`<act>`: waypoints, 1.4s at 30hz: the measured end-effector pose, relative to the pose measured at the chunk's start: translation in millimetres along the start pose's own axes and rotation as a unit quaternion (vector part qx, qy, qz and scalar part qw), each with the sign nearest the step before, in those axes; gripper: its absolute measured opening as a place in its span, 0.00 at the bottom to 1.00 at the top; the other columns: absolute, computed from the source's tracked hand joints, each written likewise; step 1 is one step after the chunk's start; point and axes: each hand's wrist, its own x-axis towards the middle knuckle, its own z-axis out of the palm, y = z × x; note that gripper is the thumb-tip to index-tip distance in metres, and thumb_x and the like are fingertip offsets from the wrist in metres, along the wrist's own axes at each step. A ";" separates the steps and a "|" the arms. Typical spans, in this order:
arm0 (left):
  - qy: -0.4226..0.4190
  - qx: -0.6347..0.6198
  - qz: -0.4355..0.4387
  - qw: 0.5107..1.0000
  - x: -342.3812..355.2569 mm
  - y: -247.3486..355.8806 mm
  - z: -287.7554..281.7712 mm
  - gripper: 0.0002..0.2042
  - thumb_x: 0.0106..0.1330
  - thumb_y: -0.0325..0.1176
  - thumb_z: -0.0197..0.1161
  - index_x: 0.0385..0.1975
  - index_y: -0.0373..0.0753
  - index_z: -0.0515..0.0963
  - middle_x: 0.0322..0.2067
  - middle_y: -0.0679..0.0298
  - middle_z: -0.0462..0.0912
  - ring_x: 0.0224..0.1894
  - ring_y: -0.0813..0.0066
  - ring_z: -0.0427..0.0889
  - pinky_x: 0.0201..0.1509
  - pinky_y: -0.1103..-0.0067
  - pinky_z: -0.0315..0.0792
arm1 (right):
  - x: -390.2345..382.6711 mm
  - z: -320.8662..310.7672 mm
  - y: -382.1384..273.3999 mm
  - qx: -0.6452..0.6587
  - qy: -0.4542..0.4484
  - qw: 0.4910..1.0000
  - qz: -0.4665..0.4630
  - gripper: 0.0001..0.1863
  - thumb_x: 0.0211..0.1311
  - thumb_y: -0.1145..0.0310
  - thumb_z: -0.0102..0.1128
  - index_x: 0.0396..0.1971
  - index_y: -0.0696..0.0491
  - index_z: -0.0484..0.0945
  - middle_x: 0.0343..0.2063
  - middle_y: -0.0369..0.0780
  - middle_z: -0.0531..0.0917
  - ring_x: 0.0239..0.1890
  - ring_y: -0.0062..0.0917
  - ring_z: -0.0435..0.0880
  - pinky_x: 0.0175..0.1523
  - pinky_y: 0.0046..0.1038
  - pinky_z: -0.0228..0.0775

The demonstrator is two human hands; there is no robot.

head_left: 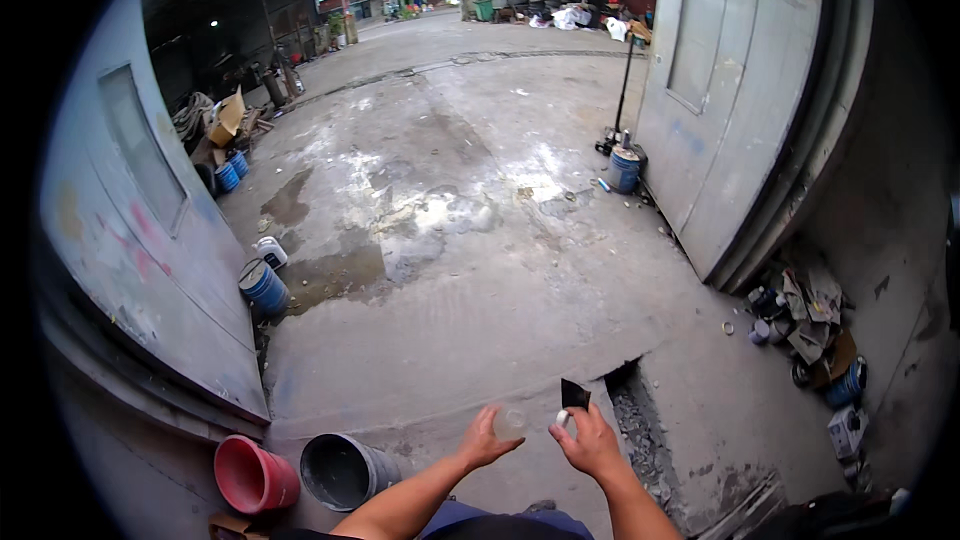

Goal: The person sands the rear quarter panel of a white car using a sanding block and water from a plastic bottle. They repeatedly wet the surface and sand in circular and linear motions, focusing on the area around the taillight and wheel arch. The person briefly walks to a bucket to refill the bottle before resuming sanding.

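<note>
Both my hands are raised in front of me over the concrete floor, a short gap apart. My left hand [487, 440] curls around a small translucent round container [510, 424], which looks like a plastic cup. Gripped in my right hand [592, 440] is a flat, dark, square-edged piece [575, 394] that sticks up past the fingers. Also at my right fingertips is a small white rounded object [562, 419]. Its exact kind is too small to make out.
A red bucket [255, 475] and a dark grey bucket [345, 472] stand at lower left. An open trench [640, 425] with rubble lies right of my right hand. Large metal doors [150, 210] flank the opening. Blue pails [264, 288] and scrap piles [815, 310] line both sides.
</note>
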 end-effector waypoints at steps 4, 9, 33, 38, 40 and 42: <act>-0.097 -0.017 0.088 0.991 50.5 90.1 71.4 0.39 0.48 0.44 0.76 0.59 0.34 0.68 0.55 0.49 0.74 0.59 0.51 0.73 0.63 0.66 0.69 | -9.1 -65.2 46.5 -0.027 0.024 0.999 0.037 0.22 0.59 0.59 0.66 0.49 0.55 0.75 0.48 0.48 0.75 0.46 0.47 0.80 0.49 0.42 0.75; -0.230 0.013 0.161 0.960 100.3 172.5 149.6 0.39 0.47 0.41 0.76 0.59 0.34 0.68 0.56 0.49 0.75 0.59 0.50 0.74 0.62 0.66 0.70 | -34.8 -137.4 102.0 -0.070 0.070 0.986 0.132 0.18 0.60 0.63 0.64 0.47 0.57 0.74 0.49 0.46 0.73 0.49 0.45 0.78 0.50 0.43 0.74; -0.631 0.056 0.477 0.609 237.0 446.5 490.9 0.39 0.48 0.45 0.75 0.59 0.32 0.68 0.53 0.45 0.76 0.58 0.48 0.75 0.62 0.65 0.71 | -123.4 -356.3 333.0 -0.288 0.075 0.856 0.423 0.23 0.59 0.49 0.63 0.34 0.58 0.80 0.34 0.45 0.81 0.39 0.40 0.83 0.47 0.39 0.73; -0.596 0.029 0.471 0.650 241.3 496.3 547.6 0.34 0.46 0.41 0.74 0.55 0.35 0.72 0.51 0.48 0.77 0.54 0.48 0.77 0.59 0.64 0.72 | -132.2 -405.3 392.2 -0.294 0.074 0.826 0.475 0.27 0.63 0.44 0.56 0.35 0.58 0.80 0.35 0.45 0.82 0.39 0.39 0.84 0.47 0.39 0.73; -0.588 0.028 0.466 0.661 250.1 513.7 569.3 0.34 0.46 0.41 0.74 0.55 0.35 0.72 0.51 0.48 0.78 0.54 0.48 0.77 0.59 0.64 0.72 | -128.2 -428.5 413.2 -0.278 0.074 0.820 0.495 0.27 0.65 0.44 0.55 0.36 0.58 0.80 0.36 0.46 0.81 0.41 0.39 0.83 0.49 0.38 0.72; -0.590 0.013 0.466 0.660 261.3 533.7 596.0 0.34 0.46 0.41 0.74 0.55 0.35 0.72 0.50 0.48 0.78 0.54 0.48 0.77 0.59 0.64 0.72 | -134.7 -447.1 440.5 -0.309 0.079 0.835 0.448 0.26 0.65 0.46 0.56 0.38 0.59 0.79 0.39 0.47 0.80 0.43 0.39 0.82 0.50 0.37 0.72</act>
